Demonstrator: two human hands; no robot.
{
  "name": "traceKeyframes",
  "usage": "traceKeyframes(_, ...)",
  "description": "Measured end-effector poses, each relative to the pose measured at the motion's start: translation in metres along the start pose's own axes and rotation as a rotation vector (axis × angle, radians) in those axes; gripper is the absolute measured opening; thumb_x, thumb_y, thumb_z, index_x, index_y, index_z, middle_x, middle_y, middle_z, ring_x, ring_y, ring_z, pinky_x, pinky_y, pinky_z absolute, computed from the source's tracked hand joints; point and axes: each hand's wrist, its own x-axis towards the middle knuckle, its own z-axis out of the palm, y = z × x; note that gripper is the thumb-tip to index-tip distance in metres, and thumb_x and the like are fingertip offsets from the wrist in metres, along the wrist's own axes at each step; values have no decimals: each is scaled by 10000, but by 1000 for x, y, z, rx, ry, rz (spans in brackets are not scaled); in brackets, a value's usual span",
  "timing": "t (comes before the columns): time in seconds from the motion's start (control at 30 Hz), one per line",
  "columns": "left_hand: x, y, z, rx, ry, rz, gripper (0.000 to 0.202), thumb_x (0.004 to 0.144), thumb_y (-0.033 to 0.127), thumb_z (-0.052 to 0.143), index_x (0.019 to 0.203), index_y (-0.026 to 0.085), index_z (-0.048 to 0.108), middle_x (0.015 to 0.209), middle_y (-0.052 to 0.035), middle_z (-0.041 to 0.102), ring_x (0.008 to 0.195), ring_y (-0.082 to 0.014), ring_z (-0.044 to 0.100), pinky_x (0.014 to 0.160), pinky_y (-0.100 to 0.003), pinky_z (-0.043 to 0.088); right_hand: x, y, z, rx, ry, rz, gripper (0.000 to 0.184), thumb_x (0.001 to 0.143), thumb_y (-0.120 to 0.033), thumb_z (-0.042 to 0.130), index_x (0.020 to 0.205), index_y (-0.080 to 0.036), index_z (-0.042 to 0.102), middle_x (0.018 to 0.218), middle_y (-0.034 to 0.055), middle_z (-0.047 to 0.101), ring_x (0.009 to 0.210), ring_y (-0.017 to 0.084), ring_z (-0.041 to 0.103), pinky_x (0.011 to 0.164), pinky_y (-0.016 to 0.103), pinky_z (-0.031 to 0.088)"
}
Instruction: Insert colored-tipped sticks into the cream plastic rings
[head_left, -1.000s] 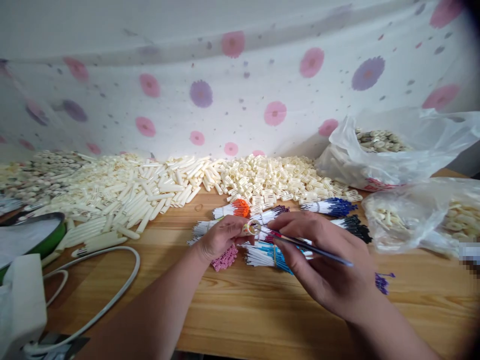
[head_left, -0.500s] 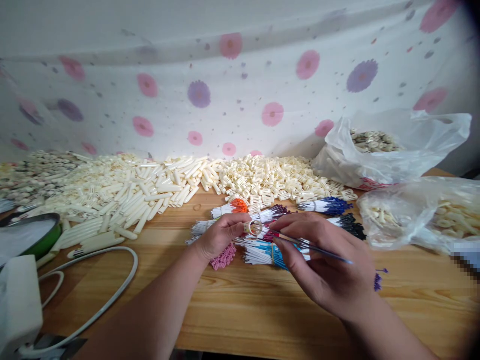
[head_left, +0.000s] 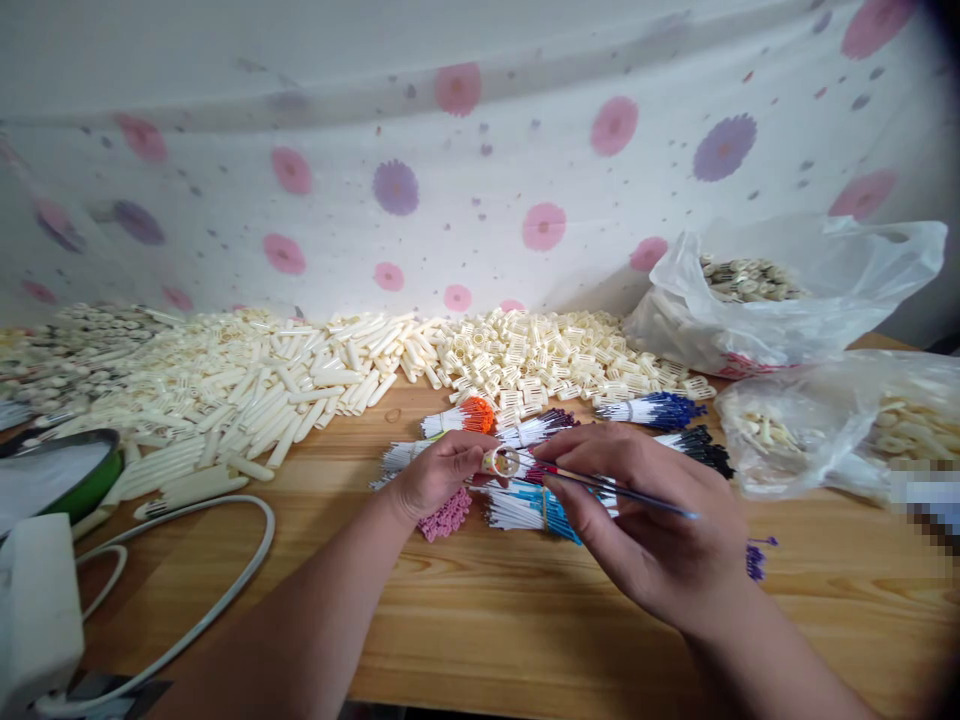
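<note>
My left hand (head_left: 435, 478) pinches a short cream plastic ring-shaped piece (head_left: 495, 462) between thumb and fingers, its open end turned to the right. A slim pen-like tool (head_left: 637, 493), dark blue with a red band, lies in the closed fingers of my right hand (head_left: 667, 530). The tool's tip points at the ring's opening; whether it touches the inside is too small to tell. Under and around both hands lie bundles of white sticks with coloured ends: orange (head_left: 476, 414), pink (head_left: 446, 515), light blue (head_left: 551, 508), dark blue (head_left: 664, 410) and black (head_left: 701, 450).
Behind the hands is a heap of cream ring pieces (head_left: 555, 350); cream tubes (head_left: 300, 390) are piled to its left. Plastic bags of parts (head_left: 787, 330) stand at the right. A green-rimmed bowl (head_left: 105, 485), white cable (head_left: 247, 580) and white block (head_left: 41, 600) are at the left.
The ring piece and the tool have shifted slightly, the ring a little to the left. Both hands keep their grips.
</note>
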Motion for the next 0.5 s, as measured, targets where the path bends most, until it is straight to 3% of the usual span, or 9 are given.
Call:
traceKeyframes(0.1,0,-1,0,-8,-7,-17,479,677,557,674,717,80,656,648,-46,565,600,-134,474,563,-250,325,1,-1,0,-2,6,3,179,751,-21,607,858,-163,585,868,34,689,776,110,644,691,224,518)
traceKeyframes(0.5,1,5,-2,192,23,135,410,736,528,643,783,121,644,734,-16,510,700,-138,465,645,-257,335,-3,0,6,9,33,5,204,769,-19,585,907,-169,594,878,39,686,803,129,650,737,253,533)
